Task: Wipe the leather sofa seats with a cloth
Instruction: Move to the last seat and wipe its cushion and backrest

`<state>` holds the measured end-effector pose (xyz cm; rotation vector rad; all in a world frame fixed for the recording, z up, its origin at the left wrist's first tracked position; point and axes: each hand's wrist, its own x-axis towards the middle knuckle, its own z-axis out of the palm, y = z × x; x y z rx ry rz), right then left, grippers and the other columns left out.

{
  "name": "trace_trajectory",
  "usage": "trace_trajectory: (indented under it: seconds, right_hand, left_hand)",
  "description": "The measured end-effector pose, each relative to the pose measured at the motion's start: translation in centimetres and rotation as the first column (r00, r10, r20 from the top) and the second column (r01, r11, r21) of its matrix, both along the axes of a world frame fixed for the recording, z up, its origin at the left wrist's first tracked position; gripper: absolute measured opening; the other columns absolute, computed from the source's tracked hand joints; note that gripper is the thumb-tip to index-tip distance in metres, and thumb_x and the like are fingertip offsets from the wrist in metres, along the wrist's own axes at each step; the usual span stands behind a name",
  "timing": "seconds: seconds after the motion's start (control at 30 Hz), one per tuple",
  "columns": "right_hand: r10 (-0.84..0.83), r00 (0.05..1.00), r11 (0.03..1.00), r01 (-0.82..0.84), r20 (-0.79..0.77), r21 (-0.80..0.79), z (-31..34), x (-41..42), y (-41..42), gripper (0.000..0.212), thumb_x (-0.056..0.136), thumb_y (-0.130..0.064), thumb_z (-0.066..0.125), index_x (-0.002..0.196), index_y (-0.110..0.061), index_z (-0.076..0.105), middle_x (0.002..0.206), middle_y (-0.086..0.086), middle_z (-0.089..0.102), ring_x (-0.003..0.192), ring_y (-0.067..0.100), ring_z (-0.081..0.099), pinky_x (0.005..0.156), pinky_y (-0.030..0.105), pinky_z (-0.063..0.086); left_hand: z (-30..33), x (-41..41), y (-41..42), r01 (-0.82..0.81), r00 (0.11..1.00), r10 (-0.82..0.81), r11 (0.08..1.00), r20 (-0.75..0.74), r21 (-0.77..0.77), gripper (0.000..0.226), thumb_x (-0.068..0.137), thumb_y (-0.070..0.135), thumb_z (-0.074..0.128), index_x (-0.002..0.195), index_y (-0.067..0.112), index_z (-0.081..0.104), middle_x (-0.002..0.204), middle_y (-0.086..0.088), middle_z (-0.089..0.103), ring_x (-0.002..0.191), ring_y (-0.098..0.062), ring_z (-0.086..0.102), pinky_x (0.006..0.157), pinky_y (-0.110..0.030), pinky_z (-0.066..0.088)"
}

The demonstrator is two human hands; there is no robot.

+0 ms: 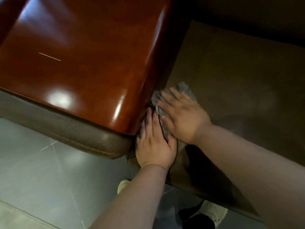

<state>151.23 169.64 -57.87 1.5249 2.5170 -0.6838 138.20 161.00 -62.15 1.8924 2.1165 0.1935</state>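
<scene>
A brown leather sofa seat (239, 83) fills the right half of the view. On it, close to the armrest, lies a crumpled grey cloth (184, 89). My right hand (183, 116) lies flat on the cloth with fingers spread, pressing it onto the seat. Just left of it my left hand (153, 142) rests with straight fingers on the seat's left edge, its fingertips at the gap beside the glossy wooden armrest (79, 60). Most of the cloth is hidden under my right hand.
The broad red-brown wooden armrest stands left of the seat, with brown leather padding (85, 138) below it. Grey tiled floor (41, 179) lies at the lower left. My shoes (214, 210) show near the seat's front edge.
</scene>
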Motion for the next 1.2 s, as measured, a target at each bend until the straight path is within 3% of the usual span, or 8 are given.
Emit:
trace_trajectory:
  seconds: [0.13,0.27,0.43,0.57,0.8,1.0,1.1,1.2]
  right_hand:
    - [-0.024,0.998,0.987,0.013,0.064,0.161,-1.6,2.8,5.6,0.066,0.106,-0.049,0.027,0.158,-0.011,0.038,0.166,0.018,0.031,0.154,0.04,0.025,0.126,0.049,0.018]
    - [-0.363,0.905,0.93,0.364,0.222,0.038,-2.8,1.4,13.4,0.071,0.106,-0.055,0.013,0.166,-0.016,0.009,0.173,0.013,0.002,0.159,0.036,-0.002,0.129,0.048,0.003]
    - [-0.113,0.992,0.99,0.108,0.062,0.086,-1.6,-1.7,5.6,0.076,0.097,-0.05,0.02,0.156,-0.007,0.039,0.161,0.021,0.037,0.15,0.043,0.029,0.125,0.052,0.022]
    - [0.127,0.991,0.99,-0.124,0.034,-0.064,1.0,1.6,0.3,0.069,0.102,-0.057,0.02,0.165,-0.028,0.02,0.173,-0.004,0.007,0.16,0.018,-0.002,0.127,0.035,-0.003]
    - [-0.329,0.927,0.942,0.31,0.18,0.125,-1.0,2.9,2.5,0.071,0.102,-0.057,0.018,0.166,-0.025,0.016,0.174,0.007,0.009,0.16,0.03,0.003,0.128,0.044,0.003]
    - [-0.177,0.979,0.984,0.175,0.105,0.028,0.6,4.3,-5.6,0.064,0.105,-0.062,0.017,0.164,-0.039,0.005,0.173,-0.008,-0.006,0.159,0.016,-0.012,0.127,0.038,-0.006]
    - [-0.446,0.881,0.893,0.425,0.157,0.151,-1.3,12.0,-2.3,0.078,0.099,-0.072,0.005,0.165,-0.031,0.016,0.174,0.003,0.009,0.16,0.027,0.005,0.129,0.051,0.012]
    - [-0.739,0.631,0.666,0.736,0.235,0.12,-1.6,16.1,1.0,0.074,0.103,-0.063,0.007,0.166,-0.025,0.008,0.174,0.008,0.002,0.16,0.031,0.0,0.129,0.051,0.007]
  left_hand:
    - [-0.5,0.0,-0.1,-0.012,1.0,0.013,0.999,-0.008,0.031,0.081,0.088,0.047,0.045,0.163,0.015,0.034,0.173,-0.002,0.026,0.155,-0.021,0.03,0.118,-0.033,0.029]
    - [-1.1,0.3,-0.1,-0.039,0.999,0.039,0.997,0.001,0.065,0.083,0.085,0.047,0.047,0.162,0.017,0.036,0.172,0.0,0.029,0.155,-0.019,0.03,0.119,-0.027,0.017]
    - [-0.8,0.2,-0.2,-0.02,1.0,0.02,0.999,0.007,0.051,0.085,0.084,0.047,0.046,0.163,0.016,0.036,0.172,0.0,0.028,0.154,-0.02,0.03,0.115,-0.034,0.03]
    - [-0.3,0.1,-0.2,-0.009,1.0,0.008,0.999,0.006,0.034,0.082,0.088,0.047,0.044,0.163,0.015,0.033,0.172,0.0,0.027,0.154,-0.02,0.03,0.116,-0.039,0.038]
    - [-0.8,0.0,-0.3,0.006,1.0,-0.006,0.999,0.005,0.052,0.082,0.089,0.046,0.043,0.165,0.017,0.031,0.173,0.001,0.024,0.157,-0.017,0.025,0.117,-0.036,0.032]
    - [-0.3,-0.1,-0.1,0.062,0.998,-0.062,0.997,-0.015,0.038,0.078,0.092,0.046,0.04,0.166,0.023,0.028,0.174,0.002,0.021,0.16,-0.015,0.017,0.12,-0.032,0.019]
    - [-0.6,-0.1,-0.3,0.067,0.997,-0.065,0.997,-0.044,0.038,0.079,0.093,0.045,0.039,0.167,0.025,0.023,0.175,0.001,0.019,0.16,-0.017,0.016,0.119,-0.035,0.018]
    - [-0.9,0.0,-0.2,0.059,0.997,-0.057,0.997,-0.053,0.045,0.08,0.091,0.044,0.039,0.166,0.024,0.023,0.174,0.0,0.02,0.159,-0.021,0.018,0.121,-0.042,0.023]
